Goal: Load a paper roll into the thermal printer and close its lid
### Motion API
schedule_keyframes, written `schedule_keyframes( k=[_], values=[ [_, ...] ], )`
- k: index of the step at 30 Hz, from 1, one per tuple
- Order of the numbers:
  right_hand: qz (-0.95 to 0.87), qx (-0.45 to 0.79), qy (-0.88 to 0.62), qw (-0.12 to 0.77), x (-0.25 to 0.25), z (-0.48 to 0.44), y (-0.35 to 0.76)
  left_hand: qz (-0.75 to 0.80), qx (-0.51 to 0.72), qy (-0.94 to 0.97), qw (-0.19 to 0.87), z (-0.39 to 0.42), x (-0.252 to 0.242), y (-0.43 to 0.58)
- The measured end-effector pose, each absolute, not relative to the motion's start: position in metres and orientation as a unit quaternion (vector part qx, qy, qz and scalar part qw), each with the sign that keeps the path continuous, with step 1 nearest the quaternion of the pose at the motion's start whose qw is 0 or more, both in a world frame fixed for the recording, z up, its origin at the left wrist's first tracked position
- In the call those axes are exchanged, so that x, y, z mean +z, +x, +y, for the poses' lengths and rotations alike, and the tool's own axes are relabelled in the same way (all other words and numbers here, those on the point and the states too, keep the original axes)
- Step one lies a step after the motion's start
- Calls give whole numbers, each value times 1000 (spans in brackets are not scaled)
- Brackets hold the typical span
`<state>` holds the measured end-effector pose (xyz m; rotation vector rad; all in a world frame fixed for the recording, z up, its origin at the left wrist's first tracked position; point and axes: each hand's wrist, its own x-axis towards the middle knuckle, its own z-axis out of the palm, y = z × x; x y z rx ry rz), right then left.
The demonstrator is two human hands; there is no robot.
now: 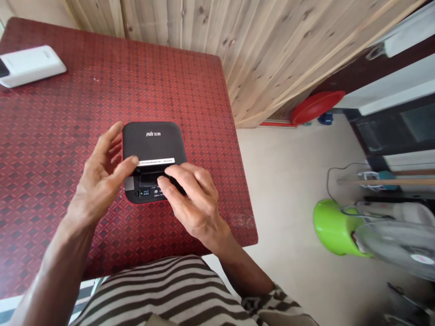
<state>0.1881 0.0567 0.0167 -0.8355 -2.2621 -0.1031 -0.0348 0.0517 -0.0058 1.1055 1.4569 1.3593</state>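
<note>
A small black box-shaped device (154, 142) with a white label strip and a red underside lies on the red patterned table (50, 136). My left hand (102, 176) rests at its left side, thumb pressed on the label strip, fingers apart. My right hand (193, 197) lies on the device's near right part, fingertips pressing the recessed panel at its near end. Neither hand lifts it.
A white power bank (29, 65) lies at the table's far left. Wooden wall panels stand behind. On the floor to the right are a red basin (317, 106), a green-based fan (340, 226) and a dark cabinet (390, 127).
</note>
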Motion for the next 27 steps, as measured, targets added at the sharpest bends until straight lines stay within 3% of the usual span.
schedule_keyframes(
  k=[17,27],
  values=[
    [-874,30,-327,359,5,54,192,592,540,417,429,42,-13,-29],
    [-773,127,-387,486,22,37,211,571,536,412,466,-2,-19,-27]
  ],
)
